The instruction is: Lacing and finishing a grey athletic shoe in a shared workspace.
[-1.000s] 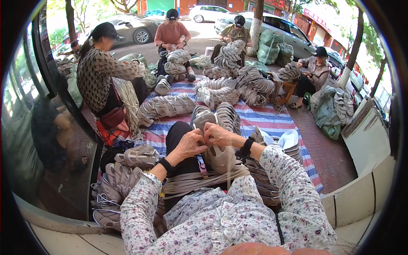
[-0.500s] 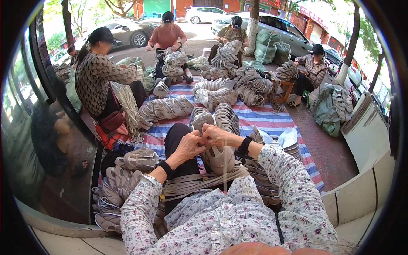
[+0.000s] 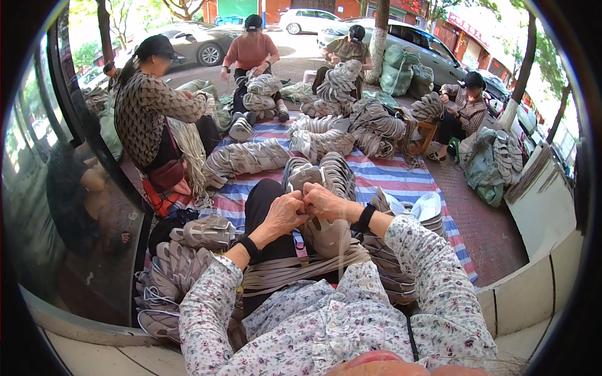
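Observation:
My left hand (image 3: 285, 212) and my right hand (image 3: 327, 202) meet in front of me, both closed on the top of a grey shoe upper (image 3: 327, 235) that rests on my lap. The fingers pinch its upper edge close together. A bundle of pale flat laces (image 3: 295, 269) lies across my lap below the upper. A black band sits on each wrist. Behind my hands stand rows of stacked grey shoe uppers (image 3: 332, 175).
Piles of grey uppers (image 3: 175, 263) lie at my left, more (image 3: 395, 276) at my right. A striped tarp (image 3: 401, 182) covers the ground. A person in a patterned top (image 3: 147, 113) sits at left; three others (image 3: 251, 53) work at the back. A white ledge (image 3: 520, 294) runs at right.
My hands stay together on the upper, shifting only slightly. The person at left has leaned a little more toward the bundles.

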Demonstrator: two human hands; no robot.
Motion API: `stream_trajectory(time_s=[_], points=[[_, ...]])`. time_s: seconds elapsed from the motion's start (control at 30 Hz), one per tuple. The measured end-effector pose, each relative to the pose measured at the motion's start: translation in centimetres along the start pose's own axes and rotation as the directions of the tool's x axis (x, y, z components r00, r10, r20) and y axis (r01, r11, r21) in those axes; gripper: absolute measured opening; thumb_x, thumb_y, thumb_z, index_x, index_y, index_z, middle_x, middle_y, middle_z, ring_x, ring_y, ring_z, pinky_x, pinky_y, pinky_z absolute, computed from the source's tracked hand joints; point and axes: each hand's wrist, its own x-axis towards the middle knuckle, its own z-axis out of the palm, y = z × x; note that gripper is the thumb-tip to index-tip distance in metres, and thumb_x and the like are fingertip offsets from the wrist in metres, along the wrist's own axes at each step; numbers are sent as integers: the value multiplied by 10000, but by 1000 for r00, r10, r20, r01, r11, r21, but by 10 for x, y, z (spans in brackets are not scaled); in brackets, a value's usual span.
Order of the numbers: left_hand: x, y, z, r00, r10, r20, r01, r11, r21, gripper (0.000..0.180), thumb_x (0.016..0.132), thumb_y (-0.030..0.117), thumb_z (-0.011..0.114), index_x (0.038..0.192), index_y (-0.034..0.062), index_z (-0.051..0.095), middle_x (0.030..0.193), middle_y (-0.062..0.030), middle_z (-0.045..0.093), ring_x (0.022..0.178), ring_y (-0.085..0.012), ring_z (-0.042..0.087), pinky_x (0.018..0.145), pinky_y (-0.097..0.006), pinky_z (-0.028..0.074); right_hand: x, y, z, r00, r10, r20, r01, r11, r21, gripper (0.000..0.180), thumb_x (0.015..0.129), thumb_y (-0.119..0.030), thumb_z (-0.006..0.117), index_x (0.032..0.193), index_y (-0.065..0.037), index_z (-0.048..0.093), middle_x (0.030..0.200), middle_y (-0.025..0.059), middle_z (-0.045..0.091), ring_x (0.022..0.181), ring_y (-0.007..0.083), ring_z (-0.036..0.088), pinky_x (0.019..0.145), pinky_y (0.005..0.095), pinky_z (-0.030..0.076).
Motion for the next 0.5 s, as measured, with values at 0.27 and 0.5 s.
stream_trajectory(time_s=[0.27,0.5], points=[[3,1,3,999,28,-35,-28,1000,13,148,647,152,744,682,33,665,736,-75,549,705,-272,600,627,-378,484,10,6,-15,966,44,255,-35,999,-41,103,713,-158,685,730,-56,688,814,98,548,863,273,532,735,380,445],[-1,4,-1,999,16,-37,-15,999,44,147,669,161,720,708,30,667,760,-77,542,725,-280,601,632,-385,487,17,11,-22,961,-48,272,30,997,71,133,670,-151,667,622,-31,634,648,95,605,583,254,537,609,326,447]])
